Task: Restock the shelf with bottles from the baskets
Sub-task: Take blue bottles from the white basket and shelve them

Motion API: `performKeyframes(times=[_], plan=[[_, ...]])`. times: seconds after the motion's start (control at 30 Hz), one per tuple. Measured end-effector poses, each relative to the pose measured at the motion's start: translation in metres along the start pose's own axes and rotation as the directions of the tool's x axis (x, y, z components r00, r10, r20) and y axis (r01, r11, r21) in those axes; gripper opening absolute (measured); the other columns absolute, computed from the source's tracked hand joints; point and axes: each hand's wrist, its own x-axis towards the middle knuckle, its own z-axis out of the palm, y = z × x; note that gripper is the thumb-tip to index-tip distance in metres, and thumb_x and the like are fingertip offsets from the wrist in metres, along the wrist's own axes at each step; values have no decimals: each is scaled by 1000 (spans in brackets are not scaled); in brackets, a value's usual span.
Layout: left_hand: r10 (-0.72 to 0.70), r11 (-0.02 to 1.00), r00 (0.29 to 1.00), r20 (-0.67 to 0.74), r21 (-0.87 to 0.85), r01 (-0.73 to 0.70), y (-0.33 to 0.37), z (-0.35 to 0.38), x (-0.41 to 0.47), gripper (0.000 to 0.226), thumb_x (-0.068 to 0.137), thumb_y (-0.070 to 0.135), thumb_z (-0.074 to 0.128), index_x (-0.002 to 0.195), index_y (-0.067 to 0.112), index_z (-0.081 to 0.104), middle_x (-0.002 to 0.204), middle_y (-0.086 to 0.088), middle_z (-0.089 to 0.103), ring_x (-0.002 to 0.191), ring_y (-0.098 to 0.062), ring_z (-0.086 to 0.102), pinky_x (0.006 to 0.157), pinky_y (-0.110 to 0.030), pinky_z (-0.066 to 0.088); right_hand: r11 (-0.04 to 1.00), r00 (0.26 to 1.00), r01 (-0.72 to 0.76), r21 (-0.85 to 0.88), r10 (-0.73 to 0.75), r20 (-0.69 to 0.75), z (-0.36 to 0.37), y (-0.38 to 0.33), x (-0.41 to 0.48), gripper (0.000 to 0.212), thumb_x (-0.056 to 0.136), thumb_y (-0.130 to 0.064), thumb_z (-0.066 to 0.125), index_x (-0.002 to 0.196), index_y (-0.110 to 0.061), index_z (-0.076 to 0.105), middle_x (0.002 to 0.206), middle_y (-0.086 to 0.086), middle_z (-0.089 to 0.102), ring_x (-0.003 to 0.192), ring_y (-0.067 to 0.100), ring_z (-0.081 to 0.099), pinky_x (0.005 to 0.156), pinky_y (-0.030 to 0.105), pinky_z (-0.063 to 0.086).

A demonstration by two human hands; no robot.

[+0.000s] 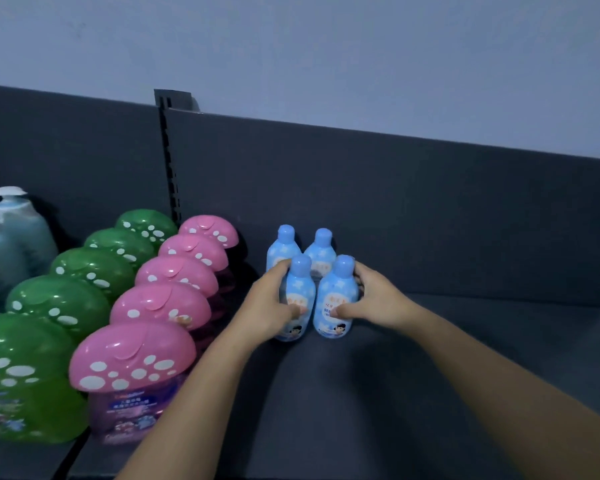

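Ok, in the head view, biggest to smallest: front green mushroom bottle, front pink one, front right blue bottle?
front green mushroom bottle
front pink mushroom bottle
front right blue bottle
Green is cropped, so green versus pink is unsure.

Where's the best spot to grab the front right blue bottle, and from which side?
Likely around its upright body, from the right: the front right blue bottle has other blue bottles close on its left and behind. The right hand grips it so.

My left hand (pixel 274 303) grips one front blue bottle (pixel 297 299), my right hand (pixel 374 299) the other (pixel 336 299), both upright on the shelf (pixel 430 358).
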Motion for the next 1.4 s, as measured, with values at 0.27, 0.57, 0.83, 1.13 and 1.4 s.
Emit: performKeyframes(times=[0.27, 0.57, 0.83, 1.13, 1.4], plan=[[-40, 947, 993, -110, 314, 73, -9, 2, 13, 67, 74, 12, 74, 132, 19, 41, 111, 0, 38, 106, -18, 45, 91, -26, 39, 998, 993, 63, -6, -63, 102, 5, 11, 24, 76, 65, -32, 75, 133, -35, 41, 123, -10, 54, 115, 9, 55, 97, 40, 49], [7, 952, 970, -243, 298, 68, -10, 5, 18, 68, 76, 10, 75, 133, 14, 38, 118, 5, 44, 96, -9, 46, 79, -20, 35, 982, 994, 107, -158, -103, 38, 8, 6, 26, 67, 79, -19, 73, 133, -25, 33, 118, -11, 55, 105, 6, 55, 84, 22, 47], [14, 949, 966, -260, 307, 69, -14, 5, 20, 65, 74, 13, 76, 129, 15, 40, 120, 1, 49, 99, -14, 49, 81, -26, 41, 942, 999, 31, -335, -21, 32, 7, -7, 28, 67, 79, -22, 71, 130, -27, 26, 108, 4, 59, 94, 18, 62, 80, 39, 55], [-9, 938, 949, -314, 327, 117, -10, 7, 16, 49, 71, 18, 77, 107, 17, 44, 108, 3, 49, 96, -19, 53, 77, -39, 49, 973, 1000, -3, -229, -2, -23, 15, -3, 22, 76, 81, -19, 70, 139, -30, 23, 119, -5, 55, 101, 11, 57, 79, 26, 50], [-39, 945, 967, -251, 306, 118, -8, 4, 16, 66, 72, 17, 78, 126, 13, 40, 122, -1, 45, 111, -18, 47, 83, -26, 40, 987, 992, 71, -141, -84, -93, 20, -2, 13, 77, 78, -16, 71, 140, -28, 26, 136, -10, 40, 119, 10, 47, 91, 24, 46]])
